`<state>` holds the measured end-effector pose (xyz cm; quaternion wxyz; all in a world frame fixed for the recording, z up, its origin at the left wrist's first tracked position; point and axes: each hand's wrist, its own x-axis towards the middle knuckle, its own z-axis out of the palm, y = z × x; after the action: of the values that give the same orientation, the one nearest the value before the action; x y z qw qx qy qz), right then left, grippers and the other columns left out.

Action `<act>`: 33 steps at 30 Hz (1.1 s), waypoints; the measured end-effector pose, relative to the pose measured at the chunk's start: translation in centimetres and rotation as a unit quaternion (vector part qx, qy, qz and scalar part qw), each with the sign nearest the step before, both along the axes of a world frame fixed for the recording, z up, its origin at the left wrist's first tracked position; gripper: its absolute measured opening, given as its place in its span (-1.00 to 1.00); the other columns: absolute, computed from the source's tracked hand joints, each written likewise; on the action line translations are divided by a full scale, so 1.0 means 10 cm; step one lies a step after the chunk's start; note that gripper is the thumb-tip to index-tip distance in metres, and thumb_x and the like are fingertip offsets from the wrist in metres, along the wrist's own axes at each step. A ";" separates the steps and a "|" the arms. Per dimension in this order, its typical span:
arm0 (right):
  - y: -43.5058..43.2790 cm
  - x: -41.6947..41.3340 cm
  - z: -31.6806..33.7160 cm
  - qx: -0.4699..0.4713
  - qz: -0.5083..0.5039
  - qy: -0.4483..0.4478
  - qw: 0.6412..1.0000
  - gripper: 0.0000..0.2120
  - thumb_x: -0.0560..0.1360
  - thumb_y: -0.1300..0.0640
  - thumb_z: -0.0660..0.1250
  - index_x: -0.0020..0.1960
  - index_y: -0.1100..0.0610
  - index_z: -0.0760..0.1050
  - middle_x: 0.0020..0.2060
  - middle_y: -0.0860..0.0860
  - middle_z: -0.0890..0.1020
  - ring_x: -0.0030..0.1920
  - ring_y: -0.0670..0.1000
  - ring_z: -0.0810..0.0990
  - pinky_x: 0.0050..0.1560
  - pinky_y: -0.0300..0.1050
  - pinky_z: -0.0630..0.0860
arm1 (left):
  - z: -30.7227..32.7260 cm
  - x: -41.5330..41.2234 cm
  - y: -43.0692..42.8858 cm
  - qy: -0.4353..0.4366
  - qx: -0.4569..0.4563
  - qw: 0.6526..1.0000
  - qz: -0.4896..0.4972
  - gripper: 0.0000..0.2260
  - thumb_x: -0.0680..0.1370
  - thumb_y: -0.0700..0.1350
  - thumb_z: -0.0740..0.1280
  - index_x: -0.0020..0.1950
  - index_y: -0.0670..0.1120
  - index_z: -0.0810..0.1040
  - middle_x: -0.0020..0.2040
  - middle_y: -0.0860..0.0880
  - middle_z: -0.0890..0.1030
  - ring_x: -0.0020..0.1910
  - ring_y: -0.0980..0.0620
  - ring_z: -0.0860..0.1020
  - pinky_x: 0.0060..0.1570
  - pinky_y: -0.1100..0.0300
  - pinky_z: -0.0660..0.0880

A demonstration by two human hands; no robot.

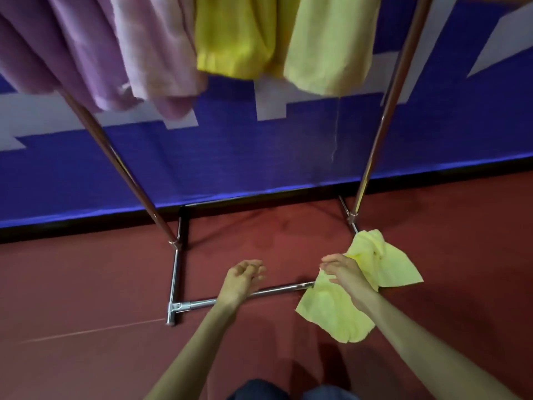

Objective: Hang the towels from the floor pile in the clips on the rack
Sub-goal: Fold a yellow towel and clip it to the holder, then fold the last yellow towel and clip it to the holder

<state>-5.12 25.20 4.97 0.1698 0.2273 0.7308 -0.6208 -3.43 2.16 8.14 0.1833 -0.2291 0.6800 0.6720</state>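
Yellow towel [331, 313] lies beneath right hand [343, 269], grip unclear; left hand [245, 277] fingers relaxed, empty.

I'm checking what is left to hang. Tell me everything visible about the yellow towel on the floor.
The yellow towel is pale, soft-looking cloth, crumpled into two lobes. It lies on the red floor, draped over the right end of the chrome base bar. The right hand is over its middle, hiding part of it; whether that hand grips the cloth is unclear.
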 end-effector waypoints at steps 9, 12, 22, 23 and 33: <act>0.57 0.11 -1.31 0.369 -0.002 -0.085 0.926 -0.35 0.38 0.18 0.47 0.39 0.22 0.29 0.35 0.25 0.32 0.32 0.31 0.31 0.25 0.13 0.37 | -0.93 0.18 -0.02 -0.001 -0.037 0.999 -0.027 -0.87 0.61 -0.24 0.17 0.02 -0.09 0.50 -0.12 0.01 0.60 -0.25 0.17 0.57 -0.24 0.31 0.45; 0.63 0.16 -1.47 0.291 0.022 -0.116 0.949 -0.27 0.39 0.25 0.45 0.43 0.27 0.14 0.32 0.26 0.35 0.32 0.29 0.36 0.23 0.05 0.37 | -1.06 0.24 0.00 -0.009 -0.038 0.999 -0.021 -0.85 0.62 -0.22 0.15 -0.01 -0.05 0.48 -0.11 0.02 0.63 -0.19 0.08 0.57 -0.14 0.21 0.44; 0.36 0.27 -1.78 0.266 0.163 -0.084 0.947 -0.85 0.43 0.37 0.26 -0.10 0.15 0.36 -0.10 0.08 0.49 -0.10 0.04 0.45 -0.16 -0.15 0.39 | -1.25 0.32 0.19 -0.016 -0.043 0.997 -0.058 -0.86 0.61 -0.20 0.19 -0.08 -0.04 0.51 -0.12 0.01 0.59 -0.18 0.07 0.60 -0.14 0.21 0.45; 0.30 0.27 -1.72 0.235 0.142 -0.067 0.959 -0.85 0.42 0.36 0.28 -0.14 0.14 0.38 -0.15 0.07 0.50 -0.13 0.03 0.46 -0.21 -0.15 0.38 | -1.25 0.32 0.20 -0.015 -0.049 0.997 -0.064 -0.87 0.61 -0.19 0.20 -0.08 -0.04 0.50 -0.12 0.02 0.59 -0.18 0.08 0.59 -0.13 0.20 0.45; -0.33 -0.07 -0.41 -0.078 0.118 0.095 0.985 -0.75 0.38 0.49 0.18 -0.27 0.16 0.40 -0.45 -0.02 0.34 -0.40 -0.12 0.26 -0.39 -0.25 0.18 | -1.17 0.29 -0.03 0.071 -0.114 0.977 -0.166 -0.81 0.55 -0.22 0.32 0.04 0.07 0.46 -0.02 0.09 0.58 -0.06 0.18 0.55 -0.03 0.36 0.45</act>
<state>-5.83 21.91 0.92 0.1889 0.0653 0.7148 -0.6702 -0.57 1.85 -3.51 0.2163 -0.0846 0.7920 0.5646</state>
